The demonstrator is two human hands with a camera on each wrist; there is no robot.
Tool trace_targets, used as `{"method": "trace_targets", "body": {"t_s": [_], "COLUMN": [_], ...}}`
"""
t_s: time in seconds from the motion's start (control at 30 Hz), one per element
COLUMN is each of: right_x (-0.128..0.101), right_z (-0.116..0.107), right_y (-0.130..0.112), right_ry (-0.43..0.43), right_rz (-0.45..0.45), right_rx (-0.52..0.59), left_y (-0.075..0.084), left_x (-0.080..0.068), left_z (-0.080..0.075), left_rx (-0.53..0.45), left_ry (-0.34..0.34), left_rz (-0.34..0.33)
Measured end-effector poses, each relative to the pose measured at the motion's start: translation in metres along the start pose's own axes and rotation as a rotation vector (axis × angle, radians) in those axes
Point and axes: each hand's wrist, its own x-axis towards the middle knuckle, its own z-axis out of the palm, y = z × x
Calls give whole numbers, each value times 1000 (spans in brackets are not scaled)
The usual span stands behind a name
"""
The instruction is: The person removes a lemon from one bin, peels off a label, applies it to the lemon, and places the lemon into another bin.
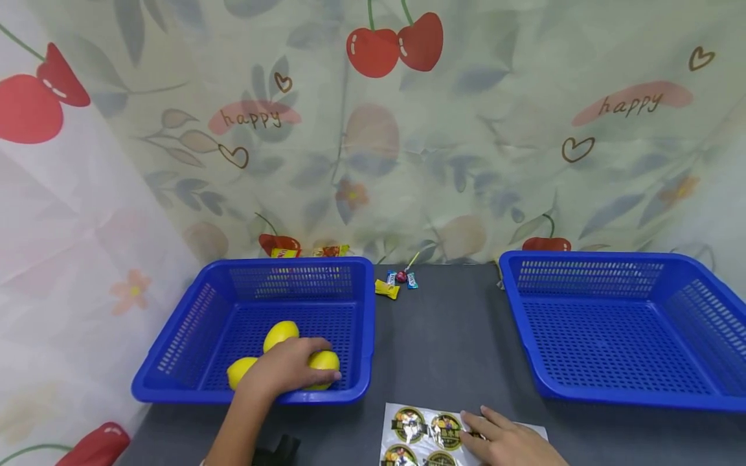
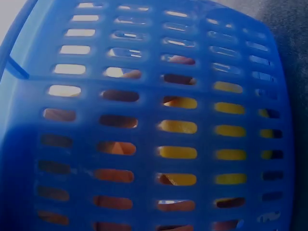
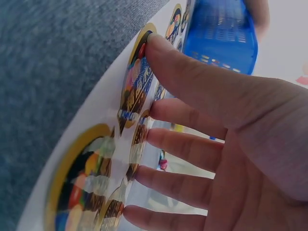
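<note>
White sticker sheet (image 1: 425,435), cut off at the frame bottom, lies on the counter (image 1: 443,343) under the right hand's (image 1: 507,443) straight fingers. Left hand (image 1: 288,369) curls over a lemon (image 1: 322,367), partly hiding it, in the left blue basket (image 1: 175,382) with two more lemons; right basket (image 1: 618,323) holds nothing, small candies (image 1: 396,283) blurry beyond.

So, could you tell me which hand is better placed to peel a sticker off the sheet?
The right hand: its fingertips already rest on the sticker sheet. The left hand grips a lemon inside the left basket.
</note>
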Motion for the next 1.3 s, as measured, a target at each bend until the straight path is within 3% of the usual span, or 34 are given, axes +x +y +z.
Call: {"method": "trace_targets", "body": {"t_s": [0.3, 0.5, 0.63, 1.0, 1.1, 1.3], "right_x": [-1, -1, -1, -3, -3, -5], "right_z": [-7, -8, -9, -21, -23, -20], "right_y": [-1, 1, 1, 1, 1, 3], "right_ry": [-33, -51, -66, -230, -240, -237], "right_rz": [60, 64, 73, 280, 286, 258], "right_rx": [50, 59, 76, 234, 248, 238], "left_y": [-3, 0, 0, 6, 16, 46], "left_x": [0, -1, -2, -6, -9, -17], "left_z": [-2, -4, -5, -8, -9, -8], "left_rx": [-77, -70, -117, -434, -555, -786], "left_ry": [-39, 36, 100, 358, 368, 305], "left_rz": [94, 90, 109, 292, 332, 450]}}
